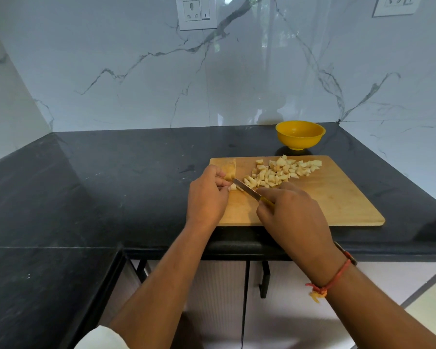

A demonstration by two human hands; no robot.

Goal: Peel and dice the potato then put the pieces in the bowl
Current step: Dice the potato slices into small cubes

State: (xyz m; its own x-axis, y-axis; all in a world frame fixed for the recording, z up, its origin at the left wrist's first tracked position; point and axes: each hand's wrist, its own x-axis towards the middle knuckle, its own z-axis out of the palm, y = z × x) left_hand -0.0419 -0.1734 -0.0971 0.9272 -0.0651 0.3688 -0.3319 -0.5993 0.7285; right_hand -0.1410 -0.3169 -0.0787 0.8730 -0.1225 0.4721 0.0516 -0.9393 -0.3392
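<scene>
The dicing step is under way on the wooden cutting board (337, 197), which is lying on the black countertop (111, 185). The yellow bowl (300, 141) is standing just beyond the board's far edge, and no potato pieces are showing inside it, so the transfer step is judged not yet begun.

The right hand (292, 212) is gripping the yellow-handled knife (247, 189), with its blade resting against a small potato strip (233, 187). The left hand (208, 195) is pinching that strip at its fingertips, close to the blade.

The pile of diced pieces (280, 171) is lying across the board's far middle, showing pale yellow flesh with brownish patches. An uncut potato slab (230, 168) is waiting at the far left corner, touching the left hand.

The next move is calling for a downward cut through the strip, keeping the fingertips clear, and then for dicing the slab.
</scene>
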